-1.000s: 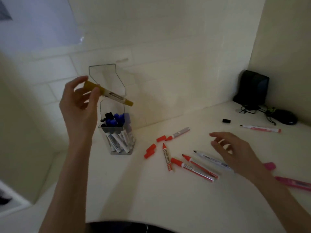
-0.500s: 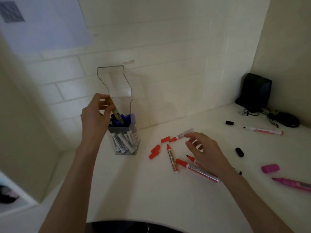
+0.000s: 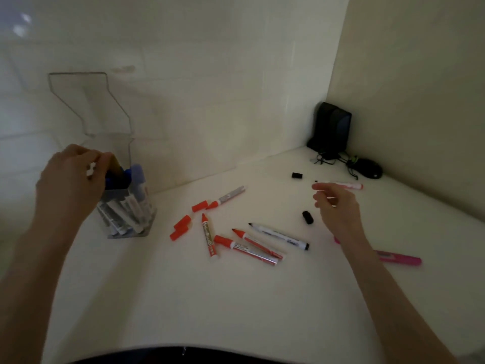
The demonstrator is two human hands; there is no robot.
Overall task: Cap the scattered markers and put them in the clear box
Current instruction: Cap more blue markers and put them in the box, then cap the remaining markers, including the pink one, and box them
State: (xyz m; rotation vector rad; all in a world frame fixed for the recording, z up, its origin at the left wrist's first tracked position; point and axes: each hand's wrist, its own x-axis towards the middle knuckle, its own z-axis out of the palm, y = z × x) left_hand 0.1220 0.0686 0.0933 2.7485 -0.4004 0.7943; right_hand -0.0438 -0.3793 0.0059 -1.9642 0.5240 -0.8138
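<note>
- The fingers (image 3: 98,159) of the left hand (image 3: 68,179) were curled together and pinched the upper end of the yellow marker (image 3: 115,164); that marker stood in the clear box (image 3: 145,219) among blue-capped markers (image 3: 136,174); the box's lid (image 3: 78,101) stood open above them.
- The fingers (image 3: 321,191) of the right hand (image 3: 338,208) were loosely curled and slightly apart, gripping nothing visible; the hand hung above the table (image 3: 236,311), well right of the clear box.
- Just right of the clear box lay three red caps (image 3: 183,222); beyond them lay four uncapped red markers (image 3: 208,239) and an uncapped black marker (image 3: 278,236).
- Farther right of the box lay two black caps (image 3: 307,217), a thin pink marker (image 3: 346,184) and a pink highlighter (image 3: 399,258), its near end hidden behind the right wrist.
</note>
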